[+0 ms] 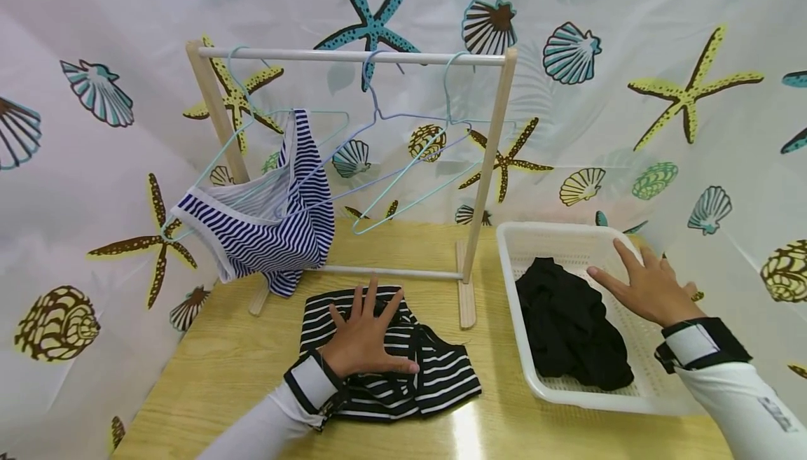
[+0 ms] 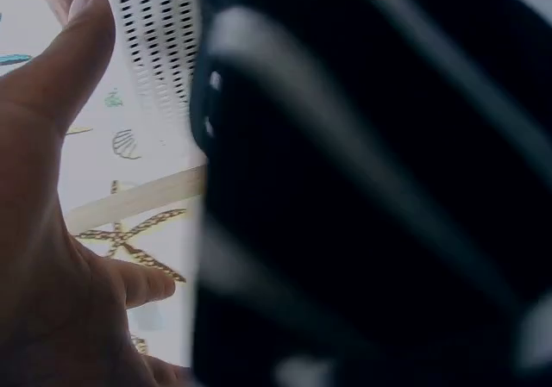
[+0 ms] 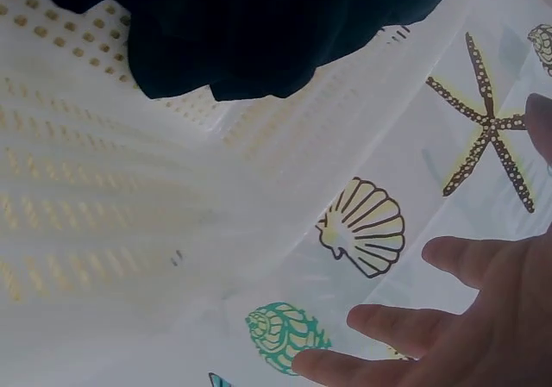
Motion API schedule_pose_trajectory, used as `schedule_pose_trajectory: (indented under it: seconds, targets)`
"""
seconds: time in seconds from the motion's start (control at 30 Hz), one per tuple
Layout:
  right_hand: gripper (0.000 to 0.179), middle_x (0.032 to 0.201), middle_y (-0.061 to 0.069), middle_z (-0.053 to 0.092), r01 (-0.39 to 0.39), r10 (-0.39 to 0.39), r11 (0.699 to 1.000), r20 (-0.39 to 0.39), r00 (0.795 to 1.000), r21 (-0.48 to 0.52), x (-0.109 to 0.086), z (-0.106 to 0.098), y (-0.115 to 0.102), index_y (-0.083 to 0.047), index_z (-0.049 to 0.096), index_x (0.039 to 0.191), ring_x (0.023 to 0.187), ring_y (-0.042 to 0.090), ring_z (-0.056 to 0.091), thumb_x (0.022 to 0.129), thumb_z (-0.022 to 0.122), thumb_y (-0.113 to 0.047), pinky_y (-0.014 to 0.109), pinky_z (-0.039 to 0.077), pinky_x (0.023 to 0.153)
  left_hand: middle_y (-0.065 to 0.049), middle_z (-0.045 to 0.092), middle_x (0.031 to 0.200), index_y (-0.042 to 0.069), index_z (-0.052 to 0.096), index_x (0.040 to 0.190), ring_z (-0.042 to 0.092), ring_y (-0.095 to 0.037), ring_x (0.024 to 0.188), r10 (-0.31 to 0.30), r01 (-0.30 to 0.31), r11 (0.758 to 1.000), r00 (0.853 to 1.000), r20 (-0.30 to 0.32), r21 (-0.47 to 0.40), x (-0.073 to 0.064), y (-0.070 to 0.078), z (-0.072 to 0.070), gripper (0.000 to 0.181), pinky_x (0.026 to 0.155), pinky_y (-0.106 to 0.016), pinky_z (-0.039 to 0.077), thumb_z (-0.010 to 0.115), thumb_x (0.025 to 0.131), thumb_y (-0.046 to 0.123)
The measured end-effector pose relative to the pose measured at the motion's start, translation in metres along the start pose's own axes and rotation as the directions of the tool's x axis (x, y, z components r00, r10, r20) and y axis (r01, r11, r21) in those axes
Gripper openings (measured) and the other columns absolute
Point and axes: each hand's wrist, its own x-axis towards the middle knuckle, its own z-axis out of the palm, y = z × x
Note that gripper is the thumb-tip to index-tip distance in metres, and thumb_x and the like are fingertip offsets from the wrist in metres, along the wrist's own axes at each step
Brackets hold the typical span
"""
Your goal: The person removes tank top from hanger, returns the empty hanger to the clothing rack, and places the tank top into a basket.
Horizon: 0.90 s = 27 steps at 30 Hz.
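My left hand (image 1: 362,341), fingers spread wide, is over a black-and-white striped garment (image 1: 441,369) that lies on the table. In the left wrist view this striped cloth (image 2: 362,180) fills the right side, beside the thumb and fingers. My right hand (image 1: 656,285) is spread above the right side of a white plastic basket (image 1: 523,369) and holds nothing. A crumpled black garment (image 1: 570,327) lies in the basket, to the left of that hand. In the right wrist view the fingers (image 3: 466,262) are straight and apart from the black cloth (image 3: 259,25).
A small clothes rack (image 1: 353,57) with wooden posts stands at the back of the table (image 1: 208,390). A blue-and-white striped garment (image 1: 271,236) hangs at its left on a mint hanger (image 1: 211,166). A blue hanger (image 1: 378,115) and another mint hanger (image 1: 403,173) hold no clothes. A patterned curtain surrounds the table.
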Motion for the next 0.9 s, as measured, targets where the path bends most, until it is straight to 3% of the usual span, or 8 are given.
schedule_pose_trajectory:
  seconds: [0.2, 0.5, 0.73, 0.9]
  targets:
    - [0.096, 0.144, 0.044, 0.012, -0.025, 0.024, 0.999, 0.033, 0.999, 0.020, -0.001, 0.002, 0.009, -0.005, 0.010, 0.153, 0.121, 0.072, 0.016, 0.090, 0.041, -0.070, 0.089, 0.012, 0.071, -0.019, -0.009, 0.159, 0.029, 0.015, 0.156, 0.001, -0.053, 0.140, -0.038, 0.038, 0.999, 0.999, 0.017, 0.003, 0.001, -0.003, 0.015, 0.125, 0.087, -0.084, 0.012, 0.067, 0.056, 0.084]
    - [0.097, 0.141, 0.049, 0.013, -0.036, 0.036, 0.999, 0.050, 0.998, 0.004, 0.000, 0.008, 0.022, 0.001, 0.012, 0.151, 0.115, 0.076, 0.019, 0.090, 0.041, -0.069, 0.087, 0.019, 0.074, -0.022, -0.005, 0.159, 0.029, 0.011, 0.156, -0.002, -0.053, 0.140, -0.067, 0.062, 0.997, 0.990, 0.122, 0.044, 0.003, -0.004, 0.027, 0.131, 0.088, -0.084, 0.013, 0.069, 0.051, 0.085]
    - [0.102, 0.138, 0.051, 0.016, -0.016, 0.017, 1.000, 0.069, 0.997, -0.011, -0.001, 0.006, 0.029, 0.005, 0.016, 0.149, 0.113, 0.076, 0.024, 0.087, 0.052, -0.068, 0.083, 0.026, 0.078, -0.024, 0.002, 0.158, 0.024, 0.020, 0.155, 0.004, -0.055, 0.139, -0.070, 0.064, 0.994, 0.995, 0.067, 0.086, 0.000, -0.004, 0.034, 0.133, 0.086, -0.084, 0.017, 0.073, 0.048, 0.082]
    - [0.098, 0.135, 0.051, 0.023, 0.006, -0.007, 1.000, 0.063, 0.998, 0.019, -0.003, 0.010, 0.038, 0.013, 0.022, 0.144, 0.113, 0.070, 0.033, 0.087, 0.061, -0.057, 0.076, 0.034, 0.082, -0.022, 0.009, 0.158, 0.025, 0.025, 0.154, 0.009, -0.056, 0.138, -0.063, 0.057, 0.992, 0.997, 0.048, 0.116, -0.001, -0.002, 0.035, 0.130, 0.081, -0.084, 0.022, 0.074, 0.047, 0.081]
